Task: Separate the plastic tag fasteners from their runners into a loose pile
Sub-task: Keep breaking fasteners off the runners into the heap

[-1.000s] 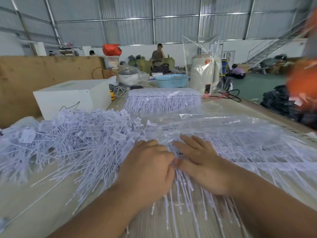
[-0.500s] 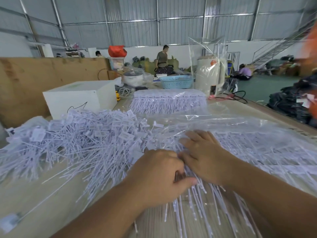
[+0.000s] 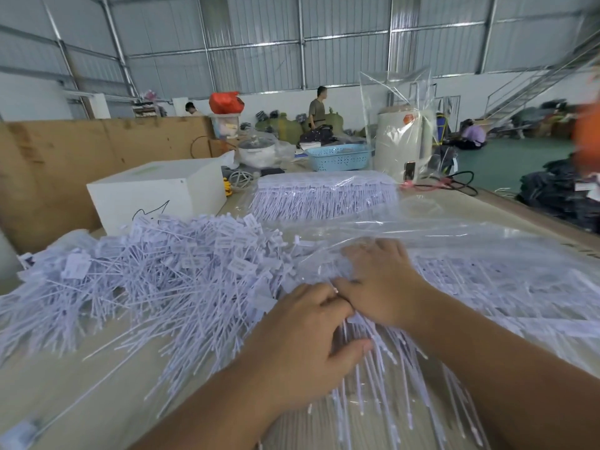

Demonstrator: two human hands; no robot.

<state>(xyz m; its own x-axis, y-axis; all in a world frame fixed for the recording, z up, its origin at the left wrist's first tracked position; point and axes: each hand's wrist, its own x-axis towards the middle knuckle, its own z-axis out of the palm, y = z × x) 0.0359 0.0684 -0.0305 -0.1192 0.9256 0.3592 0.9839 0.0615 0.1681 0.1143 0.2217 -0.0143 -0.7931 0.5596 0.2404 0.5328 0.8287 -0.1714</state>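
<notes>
Both hands work at the near middle of the pale table (image 3: 81, 394), over a fan of thin white plastic tag fasteners still joined on their runner (image 3: 383, 362). The left hand (image 3: 302, 345) has its fingers curled, the thumb stretched out to the right across the strips, gripping the top of that joined row. The right hand (image 3: 380, 280) lies just beyond it, touching the left at the knuckles; its fingers are spread fairly flat and press down on the heads of the fasteners and on the edge of a crinkled clear plastic bag (image 3: 454, 241), which holds more fasteners and spreads to the right.

To the left, a big loose pile of separated white fasteners with small rectangular tags (image 3: 156, 277) covers the table, reaching up to the left hand. Farther off lies a neat bagged bundle of white fasteners (image 3: 324, 194), and to its left stands a white rectangular box (image 3: 156, 193). Beyond these sit a light blue perforated plastic basket (image 3: 337, 157) and a cream cylindrical appliance wrapped in clear film (image 3: 402, 141).
</notes>
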